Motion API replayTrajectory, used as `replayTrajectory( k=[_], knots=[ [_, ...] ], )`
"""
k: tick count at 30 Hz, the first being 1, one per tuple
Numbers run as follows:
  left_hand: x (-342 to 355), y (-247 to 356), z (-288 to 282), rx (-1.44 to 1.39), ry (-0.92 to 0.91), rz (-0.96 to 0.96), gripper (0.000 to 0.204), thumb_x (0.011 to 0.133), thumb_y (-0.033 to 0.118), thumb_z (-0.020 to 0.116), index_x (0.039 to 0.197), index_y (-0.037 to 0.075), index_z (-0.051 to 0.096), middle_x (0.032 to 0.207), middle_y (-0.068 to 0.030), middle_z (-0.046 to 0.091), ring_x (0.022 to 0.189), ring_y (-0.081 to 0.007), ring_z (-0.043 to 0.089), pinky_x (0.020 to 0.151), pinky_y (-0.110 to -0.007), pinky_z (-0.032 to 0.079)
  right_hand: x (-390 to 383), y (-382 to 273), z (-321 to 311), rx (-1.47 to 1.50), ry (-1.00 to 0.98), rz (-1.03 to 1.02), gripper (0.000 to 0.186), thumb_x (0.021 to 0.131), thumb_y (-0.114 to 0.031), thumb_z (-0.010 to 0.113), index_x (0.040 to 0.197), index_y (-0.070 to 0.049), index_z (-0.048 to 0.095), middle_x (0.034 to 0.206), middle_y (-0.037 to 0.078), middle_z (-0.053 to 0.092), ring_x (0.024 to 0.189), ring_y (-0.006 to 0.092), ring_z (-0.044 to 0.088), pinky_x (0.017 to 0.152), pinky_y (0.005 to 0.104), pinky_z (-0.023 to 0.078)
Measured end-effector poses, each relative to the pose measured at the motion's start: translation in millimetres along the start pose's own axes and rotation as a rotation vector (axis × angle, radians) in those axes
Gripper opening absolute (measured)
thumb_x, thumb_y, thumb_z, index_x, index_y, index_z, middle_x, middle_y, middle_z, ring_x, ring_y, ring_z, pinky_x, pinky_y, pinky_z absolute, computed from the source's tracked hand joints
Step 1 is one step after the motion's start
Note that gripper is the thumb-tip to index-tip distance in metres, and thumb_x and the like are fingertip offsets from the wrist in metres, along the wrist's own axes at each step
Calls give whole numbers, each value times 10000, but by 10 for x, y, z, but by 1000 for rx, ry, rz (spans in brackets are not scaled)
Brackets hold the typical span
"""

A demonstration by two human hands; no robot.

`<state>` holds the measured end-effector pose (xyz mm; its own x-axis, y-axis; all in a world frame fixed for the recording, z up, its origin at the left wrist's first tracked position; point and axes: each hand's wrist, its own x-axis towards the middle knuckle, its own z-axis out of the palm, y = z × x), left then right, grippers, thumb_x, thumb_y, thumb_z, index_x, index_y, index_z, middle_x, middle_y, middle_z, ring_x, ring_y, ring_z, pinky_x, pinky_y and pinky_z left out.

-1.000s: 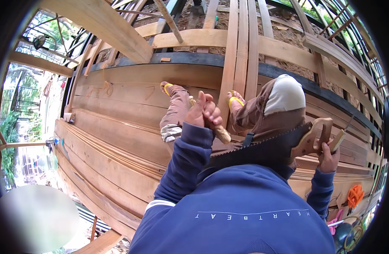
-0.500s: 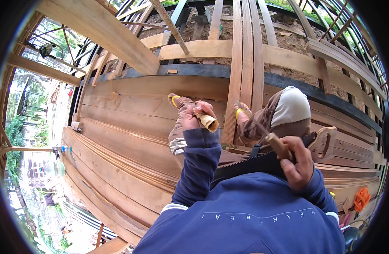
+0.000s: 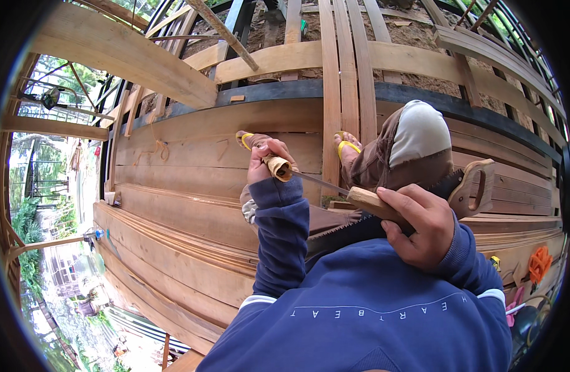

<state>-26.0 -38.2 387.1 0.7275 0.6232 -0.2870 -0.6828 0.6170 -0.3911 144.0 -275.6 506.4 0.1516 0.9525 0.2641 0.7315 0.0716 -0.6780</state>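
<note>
My left hand (image 3: 269, 162) is closed around a short, tan, crinkled roll (image 3: 277, 168) with a hollow end facing me. In my right hand (image 3: 424, 226) is a tool with a pale wooden handle (image 3: 375, 204) and a thin metal blade (image 3: 319, 180), whose exact kind I cannot tell. Its blade points left, the far end reaching the roll; whether the tip is inside or behind it is hidden. Across my lap lies a handsaw (image 3: 340, 234), teeth facing away from me, its wooden handle (image 3: 474, 189) to the right of my right hand and its near edge partly under my sweatshirt.
Stacked wooden boards (image 3: 173, 260) spread left and under my legs. A large beam (image 3: 130, 59) slants across the upper left. Three upright planks (image 3: 348, 80) stand beyond my sandalled feet, crossing a dark metal rail (image 3: 272, 91). An orange bundle (image 3: 539, 265) sits at the right.
My right hand has swung the tool's blade round to point left at the roll. My left hand has shifted slightly left, still holding the roll. The whole view has shifted a little.
</note>
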Motion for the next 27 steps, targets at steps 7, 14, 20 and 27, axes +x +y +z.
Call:
replayTrajectory(
  k=[7,14,20,27],
  knots=[
    [-21,13,-106,91,-92,92,222,991,235,512,913,27,512,698,-16,475,666,-143,537,915,-395,568,55,-1,-1,-97,-15,-42,464,711,-53,685,1162,31,619,829,143,599,689,302,628,621,377,530],
    [-31,-65,-88,259,-301,115,254,995,274,512,942,26,513,671,-10,434,610,-139,496,918,-415,558,14,5,29,23,-87,93,457,737,-61,685,1176,42,609,825,154,596,690,312,633,623,380,532],
    [-86,-130,-3,448,-368,208,277,1016,320,479,930,60,523,660,-14,380,597,-145,424,804,-380,542,32,60,91,-88,-11,-54,462,755,-51,679,1203,35,605,845,162,607,688,308,632,621,378,530],
    [-84,-136,28,642,-368,282,316,1016,447,458,904,156,509,635,18,361,522,-114,383,547,-306,448,-15,154,327,-75,55,-119,503,703,-12,712,1194,41,618,835,141,600,675,277,623,602,352,529]
  ],
)
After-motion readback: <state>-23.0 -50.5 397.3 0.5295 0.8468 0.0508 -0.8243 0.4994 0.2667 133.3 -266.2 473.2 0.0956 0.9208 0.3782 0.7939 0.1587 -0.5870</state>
